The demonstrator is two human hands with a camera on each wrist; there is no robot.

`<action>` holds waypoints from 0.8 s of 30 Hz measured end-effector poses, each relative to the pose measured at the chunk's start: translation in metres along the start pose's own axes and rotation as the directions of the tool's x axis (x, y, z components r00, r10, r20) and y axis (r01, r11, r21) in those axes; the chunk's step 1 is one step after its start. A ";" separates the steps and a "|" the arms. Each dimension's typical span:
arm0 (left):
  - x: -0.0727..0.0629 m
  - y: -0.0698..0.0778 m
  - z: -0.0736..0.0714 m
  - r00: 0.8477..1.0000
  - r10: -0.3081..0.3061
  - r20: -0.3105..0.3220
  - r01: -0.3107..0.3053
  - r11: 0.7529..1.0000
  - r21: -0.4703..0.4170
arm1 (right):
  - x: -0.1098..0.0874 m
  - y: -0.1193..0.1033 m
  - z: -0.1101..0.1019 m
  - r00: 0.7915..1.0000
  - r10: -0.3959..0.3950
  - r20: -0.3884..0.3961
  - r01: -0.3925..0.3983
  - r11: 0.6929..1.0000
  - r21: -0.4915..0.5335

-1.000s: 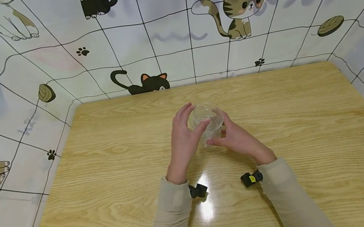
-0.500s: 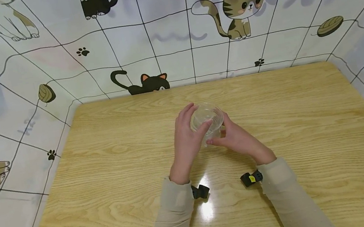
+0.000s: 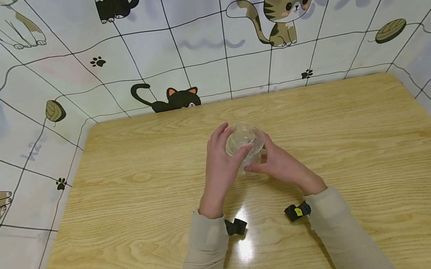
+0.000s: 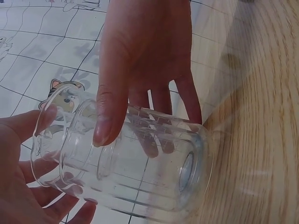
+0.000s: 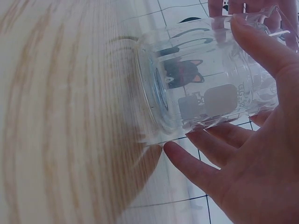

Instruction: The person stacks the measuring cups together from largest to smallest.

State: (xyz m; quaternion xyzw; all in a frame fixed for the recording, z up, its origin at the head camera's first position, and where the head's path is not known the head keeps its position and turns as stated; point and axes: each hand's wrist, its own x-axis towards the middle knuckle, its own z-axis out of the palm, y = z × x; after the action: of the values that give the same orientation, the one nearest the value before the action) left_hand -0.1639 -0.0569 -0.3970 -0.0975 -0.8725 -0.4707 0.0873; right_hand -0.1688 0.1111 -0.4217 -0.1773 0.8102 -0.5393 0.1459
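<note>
A clear glass beaker [image 3: 251, 161] stands upright on the table, with printed marks on its wall and its base at the wood. What looks like a second clear beaker [image 4: 43, 154] sits partly inside its mouth; the transparent walls overlap, so the depth is hard to judge. My left hand [image 3: 219, 159] holds the upper beaker near its rim, thumb on the near side and fingers round the far side. Lower down, my right hand [image 3: 283, 163] grips the bottom beaker, thumb in front and fingers behind. In the right wrist view, the lower beaker [image 5: 187, 88] shows lettering.
The wood-grain table [image 3: 143, 188] spreads out around both hands. Behind it and at both sides rise wall sheets [image 3: 205, 42] printed with cats and grid lines. A black wrist device [image 3: 236, 226] is at the left cuff and another [image 3: 297, 212] at the right.
My left hand has shifted slightly right with the upper beaker, then a touch back left. My right hand and the lower beaker look unmoved.
</note>
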 end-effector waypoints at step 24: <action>0.002 -0.004 -0.006 0.994 -0.056 0.090 0.059 0.998 -0.031 | 0.002 0.010 0.000 0.997 0.077 -0.027 -0.078 0.995 -0.057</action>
State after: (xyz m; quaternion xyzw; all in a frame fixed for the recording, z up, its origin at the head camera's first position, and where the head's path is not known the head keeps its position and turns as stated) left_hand -0.1664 -0.0639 -0.3970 -0.0949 -0.8700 -0.4826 0.0330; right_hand -0.1715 0.1137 -0.4314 -0.1431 0.8335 -0.5118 0.1515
